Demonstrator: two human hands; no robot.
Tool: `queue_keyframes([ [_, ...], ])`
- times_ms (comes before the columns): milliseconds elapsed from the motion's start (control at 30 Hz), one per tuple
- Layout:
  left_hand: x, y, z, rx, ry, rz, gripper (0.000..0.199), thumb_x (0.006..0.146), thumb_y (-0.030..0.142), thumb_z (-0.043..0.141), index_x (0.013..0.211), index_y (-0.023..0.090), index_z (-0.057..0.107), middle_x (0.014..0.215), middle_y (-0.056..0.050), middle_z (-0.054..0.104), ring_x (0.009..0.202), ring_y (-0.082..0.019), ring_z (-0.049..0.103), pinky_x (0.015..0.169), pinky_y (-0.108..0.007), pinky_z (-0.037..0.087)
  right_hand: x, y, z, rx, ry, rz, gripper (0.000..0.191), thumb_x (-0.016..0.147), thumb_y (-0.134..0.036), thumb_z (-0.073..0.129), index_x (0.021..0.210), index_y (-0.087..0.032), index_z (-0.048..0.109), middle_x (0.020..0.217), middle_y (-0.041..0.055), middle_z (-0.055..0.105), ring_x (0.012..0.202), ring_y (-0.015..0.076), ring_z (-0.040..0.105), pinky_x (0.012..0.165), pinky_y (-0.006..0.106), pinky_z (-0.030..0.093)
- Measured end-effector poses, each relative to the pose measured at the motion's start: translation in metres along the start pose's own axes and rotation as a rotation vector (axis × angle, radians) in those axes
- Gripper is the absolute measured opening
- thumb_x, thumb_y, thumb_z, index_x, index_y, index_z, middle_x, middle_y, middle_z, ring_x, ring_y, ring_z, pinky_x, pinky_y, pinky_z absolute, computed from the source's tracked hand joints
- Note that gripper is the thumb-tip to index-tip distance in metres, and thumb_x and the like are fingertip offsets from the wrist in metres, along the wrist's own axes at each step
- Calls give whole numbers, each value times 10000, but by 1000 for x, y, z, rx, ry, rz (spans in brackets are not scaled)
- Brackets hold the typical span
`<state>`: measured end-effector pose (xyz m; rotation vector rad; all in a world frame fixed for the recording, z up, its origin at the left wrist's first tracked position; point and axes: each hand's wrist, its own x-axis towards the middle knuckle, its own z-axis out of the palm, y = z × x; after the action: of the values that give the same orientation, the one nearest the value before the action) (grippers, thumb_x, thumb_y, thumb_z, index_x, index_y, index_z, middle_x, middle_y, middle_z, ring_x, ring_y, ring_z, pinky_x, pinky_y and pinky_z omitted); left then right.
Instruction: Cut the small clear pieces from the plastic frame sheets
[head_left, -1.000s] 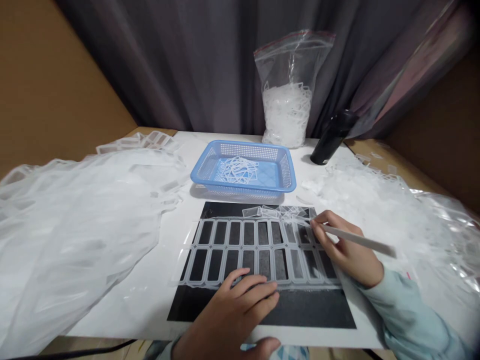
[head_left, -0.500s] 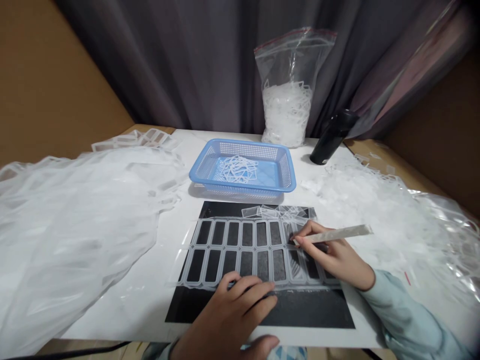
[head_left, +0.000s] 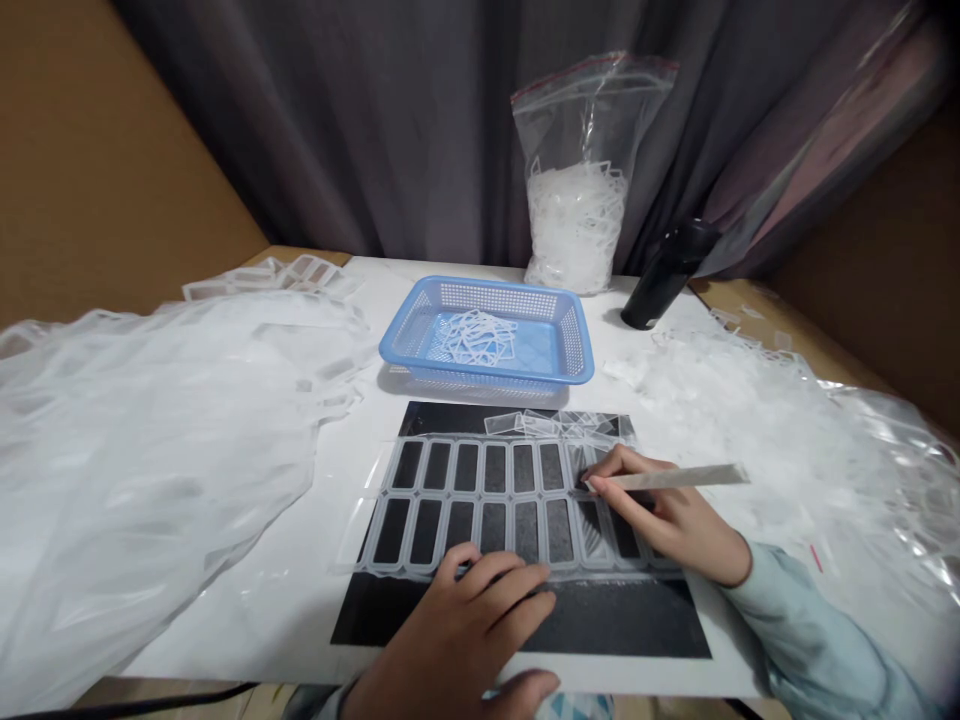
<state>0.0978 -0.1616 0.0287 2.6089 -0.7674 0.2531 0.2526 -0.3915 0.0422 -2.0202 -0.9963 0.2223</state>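
A translucent sheet with two rows of rectangular frame shapes lies across a black mat. My right hand pinches a thin, pale, pen-like stick, its tip at the upper row near the sheet's right side; the tip itself is hidden by my fingers. My left hand rests with fingers spread on the sheet's lower edge and the mat. Small clear rectangular pieces lie loosely along the mat's top edge.
Behind the mat, a blue basket holds thin white frames. A zip bag of similar frames and a black bottle stand at the back. Stacked translucent sheets cover the left; a heap of clear pieces spreads on the right.
The outer end of the stick has tipped slightly lower. Both hands stay in almost the same places, and the sheet has not visibly moved.
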Motion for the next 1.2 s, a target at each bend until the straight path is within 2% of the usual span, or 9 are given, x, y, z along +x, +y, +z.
queue_keyframes([
  [167, 1, 1, 0, -28, 17, -10, 362, 975, 440, 540, 1271, 232, 526, 1288, 28, 602, 1169, -173, 521, 1000, -383, 306, 0, 0, 0, 9, -12, -6, 133, 1015, -212, 476, 932, -184, 575, 845, 29, 592, 749, 150, 573, 666, 280, 436],
  [633, 1, 0, 1, 0, -13, -6, 361, 936, 382, 598, 1256, 224, 545, 1275, -1, 603, 1151, -194, 536, 986, -392, 348, -1, -1, 0, 3, -20, 0, 143, 1018, -218, 467, 931, -185, 576, 850, 49, 604, 767, 171, 586, 677, 292, 453],
  [800, 0, -3, 2, -38, 38, 50, 362, 957, 425, 555, 1251, 214, 539, 1262, -5, 615, 1131, -194, 545, 951, -380, 347, -2, 0, 1, -10, -9, -14, 136, 1015, -207, 473, 928, -183, 574, 837, 40, 590, 749, 159, 571, 665, 284, 441],
  [933, 0, -4, 2, -21, 11, 11, 348, 967, 404, 544, 1263, 221, 535, 1280, -3, 610, 1149, -191, 537, 977, -387, 339, -2, 0, 1, -65, -27, -29, 113, 1016, -206, 469, 946, -184, 556, 842, 43, 588, 736, 158, 565, 653, 289, 443],
  [1033, -1, -4, 3, -16, 20, 46, 370, 949, 401, 564, 1269, 217, 537, 1270, -19, 610, 1132, -200, 546, 947, -381, 375, -1, -4, 2, -135, -43, -97, 101, 1016, -183, 444, 983, -184, 539, 885, 67, 588, 782, 178, 572, 676, 306, 471],
  [1200, 0, -1, 2, -10, 15, -13, 365, 948, 387, 583, 1268, 218, 536, 1271, -22, 611, 1146, -198, 545, 988, -384, 353, -1, -12, 8, -364, -11, -256, 108, 997, -121, 422, 967, -176, 510, 1004, 117, 600, 955, 239, 581, 783, 388, 530],
])
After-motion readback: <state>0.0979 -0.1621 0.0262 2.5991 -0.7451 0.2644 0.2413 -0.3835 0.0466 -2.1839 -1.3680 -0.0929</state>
